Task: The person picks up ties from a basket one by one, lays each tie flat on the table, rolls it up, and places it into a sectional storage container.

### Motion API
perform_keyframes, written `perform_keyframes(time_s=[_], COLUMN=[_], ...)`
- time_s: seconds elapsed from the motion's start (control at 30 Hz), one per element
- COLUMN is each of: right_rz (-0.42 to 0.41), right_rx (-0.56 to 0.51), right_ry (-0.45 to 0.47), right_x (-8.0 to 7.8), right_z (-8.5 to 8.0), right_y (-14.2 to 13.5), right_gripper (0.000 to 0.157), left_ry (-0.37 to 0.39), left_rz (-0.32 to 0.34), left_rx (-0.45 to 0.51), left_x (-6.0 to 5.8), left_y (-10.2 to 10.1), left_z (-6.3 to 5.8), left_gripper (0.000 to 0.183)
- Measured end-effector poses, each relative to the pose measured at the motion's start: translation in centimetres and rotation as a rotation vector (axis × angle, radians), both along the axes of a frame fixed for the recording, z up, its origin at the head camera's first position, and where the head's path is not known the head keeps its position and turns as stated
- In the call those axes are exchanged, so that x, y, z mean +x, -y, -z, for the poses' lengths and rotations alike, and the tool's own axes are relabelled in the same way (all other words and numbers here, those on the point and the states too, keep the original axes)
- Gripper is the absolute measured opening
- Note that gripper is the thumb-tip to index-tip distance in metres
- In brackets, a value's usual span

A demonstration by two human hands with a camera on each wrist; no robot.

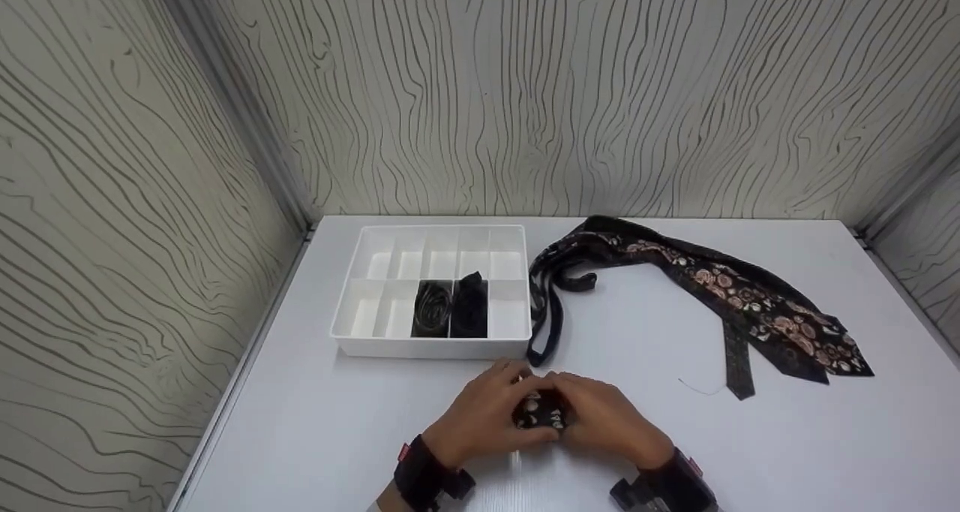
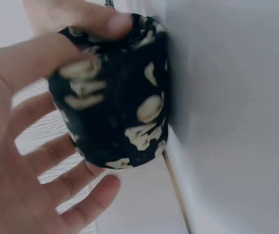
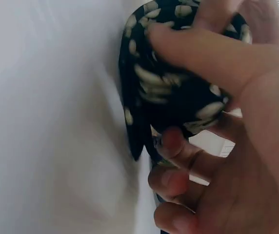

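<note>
Both hands hold a rolled necktie (image 1: 541, 413), black with pale flowers, low over the table in front of the box. My left hand (image 1: 486, 414) grips it from the left. In the left wrist view, that thumb lies across the top of the roll (image 2: 112, 112), its other fingers spread along the far side. From the right, my right hand (image 1: 611, 422) holds it with the thumb over the roll. A loose pointed end (image 3: 134, 141) hangs off the roll in the right wrist view.
A white divided box (image 1: 435, 348) stands at back left. Two of its front compartments hold a dark patterned rolled tie (image 1: 432, 311) and a black rolled tie (image 1: 469, 311). Several unrolled ties (image 1: 720, 283) lie overlapping to the right, their narrow ends beside the box. Panels (image 1: 480, 91) wall the table.
</note>
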State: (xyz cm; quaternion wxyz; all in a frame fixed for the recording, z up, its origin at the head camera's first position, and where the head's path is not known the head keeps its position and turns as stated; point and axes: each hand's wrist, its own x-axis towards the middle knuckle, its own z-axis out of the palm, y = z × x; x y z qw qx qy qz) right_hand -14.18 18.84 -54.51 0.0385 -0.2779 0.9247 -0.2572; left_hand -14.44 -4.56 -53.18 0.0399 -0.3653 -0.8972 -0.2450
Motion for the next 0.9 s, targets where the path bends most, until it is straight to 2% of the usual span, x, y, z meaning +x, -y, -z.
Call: perform_keyframes(time_s=[0.1,0.2,0.3,0.43,0.53,0.63,0.73,0.8,0.9], right_rz=[0.011,0.021,0.031,0.065,0.098,0.119,0.105,0.079,0.033], right_rx=[-0.050,-0.114,-0.171,-0.221,-0.238,-0.260,-0.279,-0.291,-0.306], right_ry=[0.033,0.075,0.098,0.052,-0.062,-0.193,-0.289,-0.299,-0.214], right_x=[-0.3,-0.6,-0.8,-0.8,-0.5,-0.3,-0.3,-0.3,-0.3], right_z=[0.1,0.1,0.1,-0.3,-0.5,-0.4,-0.3,-0.5,-0.9], right_y=[-0.1,-0.2,-0.2,0.1,0.5,0.8,1.0,0.9,0.4], right_gripper=[0.055,0.052,0.051,0.047,0.050,0.055,0.058,0.065,0.082], left_ry=[0.197,0.306,0.443,0.633,0.717,0.784,0.787,0.774,0.741], left_rz=[-0.067,-0.141,-0.167,-0.168,-0.151,-0.124,-0.119,-0.117,-0.129], left_rx=[0.110,0.164,0.227,0.371,0.488,0.592,0.639,0.660,0.683], left_x=[-0.3,-0.6,-0.8,-1.0,-1.0,-1.0,-1.0,-1.1,-1.1], left_y=[0.4,0.6,0.5,0.3,0.2,0.1,0.0,0.1,0.1], left_z=[0.2,0.5,0.7,0.5,0.5,0.6,0.5,0.4,0.2], left_gripper=[0.052,0.049,0.049,0.046,0.044,0.045,0.055,0.060,0.065])
